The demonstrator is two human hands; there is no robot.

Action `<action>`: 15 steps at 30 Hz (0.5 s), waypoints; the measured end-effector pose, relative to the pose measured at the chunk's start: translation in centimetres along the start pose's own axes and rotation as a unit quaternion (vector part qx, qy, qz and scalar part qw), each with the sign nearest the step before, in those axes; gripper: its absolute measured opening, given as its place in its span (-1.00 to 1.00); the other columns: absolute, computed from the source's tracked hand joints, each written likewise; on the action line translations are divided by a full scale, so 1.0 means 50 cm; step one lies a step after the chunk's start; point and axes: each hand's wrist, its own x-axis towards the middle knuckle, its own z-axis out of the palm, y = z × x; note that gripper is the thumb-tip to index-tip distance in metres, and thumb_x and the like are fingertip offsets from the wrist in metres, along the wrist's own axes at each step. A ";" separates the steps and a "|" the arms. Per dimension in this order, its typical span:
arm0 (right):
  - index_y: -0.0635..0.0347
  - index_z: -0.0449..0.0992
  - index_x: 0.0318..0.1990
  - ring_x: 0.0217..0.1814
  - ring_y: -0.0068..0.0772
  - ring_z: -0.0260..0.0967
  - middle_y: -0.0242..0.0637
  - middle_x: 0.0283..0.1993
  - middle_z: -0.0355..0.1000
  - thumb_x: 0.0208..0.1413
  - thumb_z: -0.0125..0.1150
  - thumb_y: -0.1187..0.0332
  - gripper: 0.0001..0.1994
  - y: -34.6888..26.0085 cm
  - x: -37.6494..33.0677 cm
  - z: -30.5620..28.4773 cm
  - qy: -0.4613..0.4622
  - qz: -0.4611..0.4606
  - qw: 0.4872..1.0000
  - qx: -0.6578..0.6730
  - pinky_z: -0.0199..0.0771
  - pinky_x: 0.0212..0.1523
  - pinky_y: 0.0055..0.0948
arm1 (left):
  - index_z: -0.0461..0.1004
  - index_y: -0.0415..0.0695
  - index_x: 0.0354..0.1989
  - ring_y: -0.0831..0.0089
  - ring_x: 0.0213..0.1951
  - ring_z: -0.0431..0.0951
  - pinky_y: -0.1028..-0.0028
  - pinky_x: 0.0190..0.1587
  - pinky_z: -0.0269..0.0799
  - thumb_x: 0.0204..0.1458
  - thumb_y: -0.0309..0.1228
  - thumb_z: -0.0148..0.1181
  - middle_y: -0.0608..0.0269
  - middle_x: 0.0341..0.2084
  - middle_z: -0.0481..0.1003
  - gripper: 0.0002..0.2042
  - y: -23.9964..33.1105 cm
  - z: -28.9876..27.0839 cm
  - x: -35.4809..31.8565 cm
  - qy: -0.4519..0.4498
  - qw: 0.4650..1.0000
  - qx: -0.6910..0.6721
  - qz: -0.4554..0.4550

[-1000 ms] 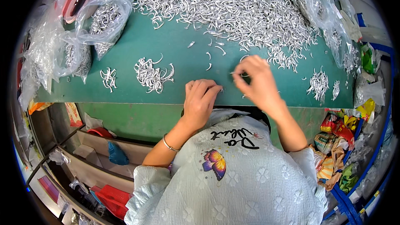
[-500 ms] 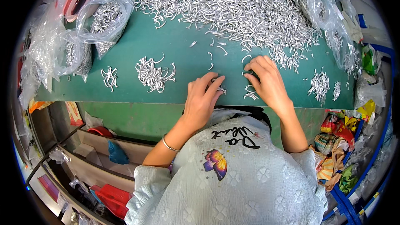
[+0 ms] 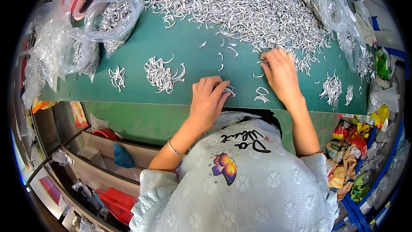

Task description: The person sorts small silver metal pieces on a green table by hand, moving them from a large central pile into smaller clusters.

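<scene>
My left hand (image 3: 207, 102) is near the table's front edge, its thumb and fingers closed on a few small curved silver pieces (image 3: 231, 91) that stick out at the fingertips. Farther right and forward, my right hand (image 3: 281, 76) rests by the lower edge of the big heap of silver pieces (image 3: 240, 6). Its fingers are bent down, with a curved silver piece (image 3: 261, 62) at the tips, partly hidden. A loose curved piece (image 3: 258, 76) lies just below these fingertips. Between my hands sits a small group of curved pieces (image 3: 261, 94).
Small piles lie on the green table (image 3: 141, 94): a larger pile (image 3: 163, 75) and a smaller one (image 3: 117, 77) at left, another (image 3: 331, 89) at right. Clear bags of pieces (image 3: 113, 21) stand at the far left, another bag (image 3: 332, 8) at the far right.
My right hand has moved slightly forward and right, closer to the big heap, its fingers drawn closer together. My left hand stays in nearly the same place. The whole view has shifted a little.
</scene>
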 end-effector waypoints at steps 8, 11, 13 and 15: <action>0.22 0.49 -0.32 -0.17 -0.17 0.33 -0.23 -0.32 0.40 -0.03 0.24 0.52 -0.90 -0.050 0.017 0.026 0.005 -0.023 0.996 0.086 0.23 -0.14 -0.25 | 0.52 -0.17 -0.19 0.24 -0.20 0.40 0.31 -0.17 0.20 -0.12 -0.54 0.34 0.21 -0.25 0.41 -0.73 0.000 0.004 -0.003 0.019 1.000 -0.005 -0.001; 0.21 0.50 -0.31 -0.17 -0.17 0.36 -0.23 -0.32 0.43 -0.03 0.26 0.52 -0.89 -0.083 0.013 0.050 -0.057 -0.050 0.983 0.165 0.26 -0.15 -0.25 | 0.51 -0.17 -0.19 0.23 -0.20 0.41 0.31 -0.17 0.20 -0.13 -0.55 0.35 0.20 -0.26 0.42 -0.72 0.005 0.007 -0.005 0.034 0.999 -0.011 -0.008; 0.21 0.50 -0.30 -0.17 -0.17 0.36 -0.24 -0.29 0.44 -0.04 0.27 0.51 -0.87 -0.060 0.024 0.038 -0.002 -0.022 0.988 0.152 0.27 -0.15 -0.25 | 0.50 -0.17 -0.19 0.24 -0.20 0.41 0.30 -0.17 0.21 -0.13 -0.55 0.34 0.20 -0.26 0.41 -0.72 0.004 0.005 -0.006 0.037 0.999 -0.011 -0.009; 0.20 0.50 -0.27 -0.15 -0.17 0.36 -0.24 -0.26 0.44 -0.05 0.29 0.50 -0.84 -0.046 0.031 0.016 0.005 0.040 0.986 0.159 0.28 -0.16 -0.24 | 0.49 -0.16 -0.19 0.25 -0.20 0.41 0.30 -0.17 0.22 -0.13 -0.54 0.33 0.22 -0.25 0.41 -0.72 0.004 0.003 -0.011 0.035 0.999 -0.006 -0.008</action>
